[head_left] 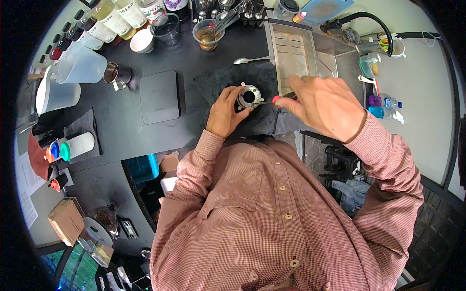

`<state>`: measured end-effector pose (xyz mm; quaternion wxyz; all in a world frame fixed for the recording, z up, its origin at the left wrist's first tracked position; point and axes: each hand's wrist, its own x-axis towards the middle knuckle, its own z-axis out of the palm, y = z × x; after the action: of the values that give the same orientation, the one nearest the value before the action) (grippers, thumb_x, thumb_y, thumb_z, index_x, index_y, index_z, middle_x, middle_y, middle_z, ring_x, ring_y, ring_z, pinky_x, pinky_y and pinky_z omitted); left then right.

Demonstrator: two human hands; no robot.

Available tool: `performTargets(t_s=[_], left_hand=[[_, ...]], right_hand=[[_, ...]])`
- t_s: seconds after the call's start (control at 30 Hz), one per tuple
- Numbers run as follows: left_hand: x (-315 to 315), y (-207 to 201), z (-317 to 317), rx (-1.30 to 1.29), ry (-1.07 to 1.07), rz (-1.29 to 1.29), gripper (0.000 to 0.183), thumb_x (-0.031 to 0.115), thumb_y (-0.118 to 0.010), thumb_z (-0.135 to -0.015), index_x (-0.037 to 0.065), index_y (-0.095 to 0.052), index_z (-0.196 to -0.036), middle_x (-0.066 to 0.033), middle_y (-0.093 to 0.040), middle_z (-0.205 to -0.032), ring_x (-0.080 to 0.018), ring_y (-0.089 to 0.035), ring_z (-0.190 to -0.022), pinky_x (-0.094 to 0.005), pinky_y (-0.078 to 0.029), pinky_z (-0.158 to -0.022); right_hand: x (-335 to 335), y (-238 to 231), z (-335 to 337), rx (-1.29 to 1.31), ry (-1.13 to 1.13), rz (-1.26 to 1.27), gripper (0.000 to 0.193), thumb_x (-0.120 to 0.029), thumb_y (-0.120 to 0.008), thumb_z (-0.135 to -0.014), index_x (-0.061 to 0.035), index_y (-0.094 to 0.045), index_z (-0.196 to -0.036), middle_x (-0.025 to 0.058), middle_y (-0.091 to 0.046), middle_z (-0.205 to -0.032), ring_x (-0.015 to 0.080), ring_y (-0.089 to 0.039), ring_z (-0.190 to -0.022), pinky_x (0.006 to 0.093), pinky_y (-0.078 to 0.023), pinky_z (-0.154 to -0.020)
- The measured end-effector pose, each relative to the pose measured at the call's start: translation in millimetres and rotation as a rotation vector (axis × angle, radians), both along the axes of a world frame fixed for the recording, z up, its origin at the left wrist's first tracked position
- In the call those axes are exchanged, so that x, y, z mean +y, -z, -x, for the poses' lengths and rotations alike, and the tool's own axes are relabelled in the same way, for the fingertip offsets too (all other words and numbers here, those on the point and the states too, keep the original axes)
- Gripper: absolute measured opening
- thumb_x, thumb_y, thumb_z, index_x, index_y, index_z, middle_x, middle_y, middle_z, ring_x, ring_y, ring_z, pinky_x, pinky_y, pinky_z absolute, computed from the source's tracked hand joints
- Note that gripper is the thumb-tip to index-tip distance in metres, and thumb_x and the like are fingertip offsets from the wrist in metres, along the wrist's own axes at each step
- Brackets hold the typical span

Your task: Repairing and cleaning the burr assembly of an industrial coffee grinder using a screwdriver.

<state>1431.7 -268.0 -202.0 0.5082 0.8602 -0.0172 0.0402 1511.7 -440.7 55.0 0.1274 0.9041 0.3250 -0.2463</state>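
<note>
My left hand (225,112) is closed round the side of a round metal part with a dark hole in its middle (250,90), thumb and fingers on its rim. It looks like a grinder burr in its carrier. My right hand (326,104) grips a screwdriver (277,99) with a red and black handle. The thin shaft points left, and its tip meets the right edge of the metal part. Most of the handle is hidden inside my right fist. Beneath lies a dark cloth (208,82) on the black counter.
A spoon (247,60) lies beyond the cloth, near a metal drip tray (291,43) and a sink with a black hose tap (383,22). Left of the cloth sits a flat dark scale (160,97). Farther left are a metal pitcher (119,73), plastic jugs (82,65) and several bottles (109,19).
</note>
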Motion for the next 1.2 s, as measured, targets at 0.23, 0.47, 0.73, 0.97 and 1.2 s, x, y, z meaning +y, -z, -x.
performTargets(t_s=[0.23,0.47,0.73,0.97,1.2], left_hand=[[0,-1,-1,0.019,0.007,-0.006,0.061,0.021,-0.086,-0.083,0.005,-0.060,-0.136,-0.0138,-0.061,-0.136,-0.0305,-0.069,-0.113,-0.0353,-0.066,-0.079],[0,-2,0,0.025,0.006,0.014,0.060,0.021,-0.086,-0.083,0.004,-0.061,-0.135,-0.0139,-0.061,-0.135,-0.0304,-0.069,-0.113,-0.0345,-0.066,-0.079],[1,-5,0,0.025,0.003,0.023,0.059,0.020,-0.086,-0.083,0.004,-0.061,-0.134,-0.0139,-0.062,-0.134,-0.0298,-0.070,-0.110,-0.0347,-0.066,-0.077],[1,-8,0,0.049,0.002,0.034,0.059,0.020,-0.086,-0.083,0.004,-0.061,-0.134,-0.0143,-0.062,-0.134,-0.0308,-0.070,-0.111,-0.0355,-0.065,-0.079],[-1,-4,0,0.041,0.003,0.024,0.060,0.020,-0.086,-0.083,0.005,-0.061,-0.135,-0.0139,-0.062,-0.135,-0.0304,-0.070,-0.112,-0.0356,-0.065,-0.079]], right_hand=[[-2,6,-1,0.010,-0.073,-0.122,0.047,-0.032,-0.072,-0.093,-0.0025,-0.053,-0.124,0.0227,-0.070,-0.088,0.0429,-0.071,-0.088,0.0511,-0.055,-0.079],[-10,9,2,-0.019,-0.160,-0.242,0.040,-0.032,-0.068,-0.096,-0.0024,-0.055,-0.121,0.0229,-0.070,-0.082,0.0452,-0.071,-0.085,0.0524,-0.055,-0.077],[-7,9,-1,-0.009,-0.119,-0.202,0.036,-0.031,-0.066,-0.097,-0.0022,-0.057,-0.116,0.0215,-0.070,-0.079,0.0449,-0.071,-0.082,0.0520,-0.055,-0.076],[-2,6,-2,0.006,-0.091,-0.218,0.038,-0.031,-0.068,-0.095,-0.0017,-0.059,-0.118,0.0197,-0.071,-0.084,0.0429,-0.071,-0.087,0.0511,-0.054,-0.079],[-4,4,1,-0.006,-0.109,-0.199,0.033,-0.027,-0.067,-0.095,-0.0029,-0.061,-0.117,0.0187,-0.070,-0.085,0.0410,-0.071,-0.089,0.0511,-0.054,-0.080]])
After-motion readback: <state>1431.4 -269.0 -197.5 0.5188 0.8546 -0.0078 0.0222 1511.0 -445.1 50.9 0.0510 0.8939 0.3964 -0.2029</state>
